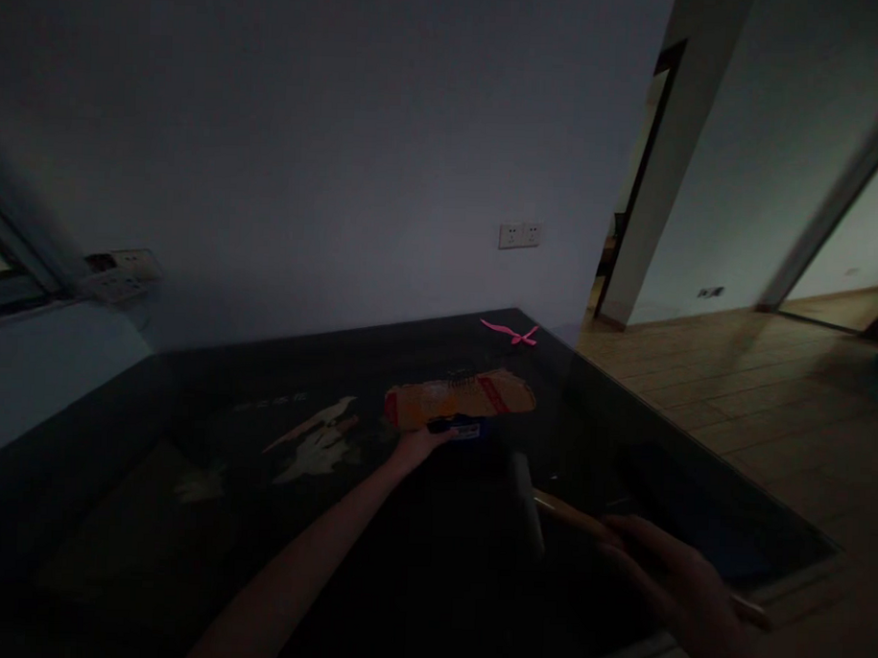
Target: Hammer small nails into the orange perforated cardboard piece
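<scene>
The room is dim. My left hand (422, 444) reaches across a dark glass-topped table (188, 512) and closes on a small dark blue object (462, 427) at the near edge of a flat orange packet (460, 399) with red bands. My right hand (679, 573) is low at the right, fingers wrapped over a wooden handle (566, 511) whose pale metal head (526, 486) lies on the table. It looks like a hammer.
A pink ribbon-like thing (512, 332) lies at the table's far corner. Pale bird figures (320, 440) show in the tabletop. Wall sockets (519, 235) sit behind, a power strip (120, 275) at the left. Wooden floor (753, 398) and a doorway lie to the right.
</scene>
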`<state>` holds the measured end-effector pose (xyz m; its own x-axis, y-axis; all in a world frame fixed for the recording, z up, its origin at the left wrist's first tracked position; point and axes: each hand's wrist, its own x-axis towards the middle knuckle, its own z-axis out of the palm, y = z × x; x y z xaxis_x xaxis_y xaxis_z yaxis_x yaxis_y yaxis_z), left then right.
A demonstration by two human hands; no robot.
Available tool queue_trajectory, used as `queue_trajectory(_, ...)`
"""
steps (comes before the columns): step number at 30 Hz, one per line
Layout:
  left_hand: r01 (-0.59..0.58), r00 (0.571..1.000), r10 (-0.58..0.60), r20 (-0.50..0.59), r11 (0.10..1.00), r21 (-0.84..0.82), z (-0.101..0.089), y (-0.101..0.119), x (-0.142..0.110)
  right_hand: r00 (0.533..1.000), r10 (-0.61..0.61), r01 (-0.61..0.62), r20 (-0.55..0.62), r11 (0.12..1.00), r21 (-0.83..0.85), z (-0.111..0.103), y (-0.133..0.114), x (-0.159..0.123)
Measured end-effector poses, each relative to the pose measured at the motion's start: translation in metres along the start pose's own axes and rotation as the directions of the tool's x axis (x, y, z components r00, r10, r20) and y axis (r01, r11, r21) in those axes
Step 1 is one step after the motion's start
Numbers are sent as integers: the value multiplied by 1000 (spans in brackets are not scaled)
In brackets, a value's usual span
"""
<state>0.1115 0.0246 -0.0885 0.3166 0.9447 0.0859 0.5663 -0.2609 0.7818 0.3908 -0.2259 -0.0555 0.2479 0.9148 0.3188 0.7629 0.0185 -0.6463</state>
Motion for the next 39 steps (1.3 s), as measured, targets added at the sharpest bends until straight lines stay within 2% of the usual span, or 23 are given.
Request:
queue_trajectory(6, -25, 999, 26, 21, 998, -56, 32, 20, 33, 990, -117, 124, 75, 988, -96, 13, -4, 34)
queue_trajectory(9, -33, 999, 36, 30, 996, -85, 39, 27, 43, 978, -151, 169, 142, 977, -129, 17, -4, 51)
queue_trajectory(12, -52, 997, 58, 57, 992, -112, 36, 29, 43, 964, -169, 202, 208, 968, -150, 22, -4, 66)
queue_trajectory(16, -97, 992, 106, 73, 987, -128, 16, 13, 20, 933, -200, 255, 300, 954, -159, 32, -8, 85)
queue_trajectory(21, -160, 984, 171, 58, 976, -149, -21, -13, -46, 879, -259, 340, 401, 929, -146, 54, -16, 112)
queue_trajectory(25, -261, 959, 263, 102, 965, -30, -36, -13, -87, 841, -286, 387, 459, 911, -142, 72, -15, 134)
queue_trajectory(28, -371, 918, 353, 179, 926, 76, -36, -7, -94, 825, -281, 402, 491, 902, -160, 81, -10, 146)
queue_trajectory(33, -536, 832, 466, 300, 816, 216, -31, -9, -88, 810, -273, 421, 519, 886, -192, 85, -2, 157)
queue_trajectory(36, -571, 810, 477, 342, 774, 273, -29, -11, -88, 800, -275, 435, 533, 878, -200, 87, 3, 160)
queue_trajectory(39, -576, 806, 465, 367, 760, 302, -29, -10, -89, 799, -272, 437, 536, 875, -209, 90, 7, 162)
